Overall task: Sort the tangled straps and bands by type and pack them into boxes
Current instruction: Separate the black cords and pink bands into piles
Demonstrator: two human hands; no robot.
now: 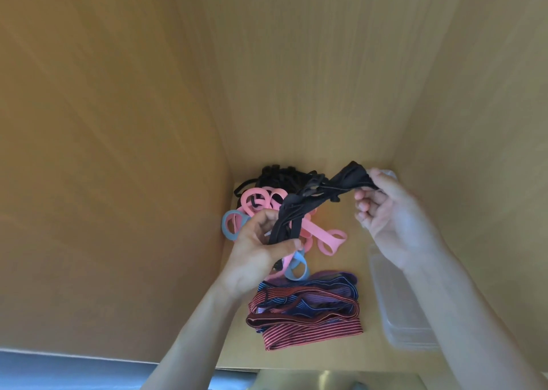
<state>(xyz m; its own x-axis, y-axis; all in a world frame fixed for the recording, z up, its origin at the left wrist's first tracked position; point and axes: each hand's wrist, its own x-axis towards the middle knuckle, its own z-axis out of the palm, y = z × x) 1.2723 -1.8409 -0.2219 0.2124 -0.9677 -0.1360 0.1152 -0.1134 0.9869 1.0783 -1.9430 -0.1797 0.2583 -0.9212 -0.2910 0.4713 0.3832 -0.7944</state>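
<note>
A tan surface [332, 357] holds loops [258, 199], black straps [278, 176], striped bands [305, 312], clear boxes [406, 315].

No readable text

No label, brand, number or sign can be made out on the black straps [335, 182], the pink and blue loop bands [320, 235], the striped bands [308, 327], the clear plastic boxes [406, 309] or the plain brown walls [118, 122] around them.
</note>
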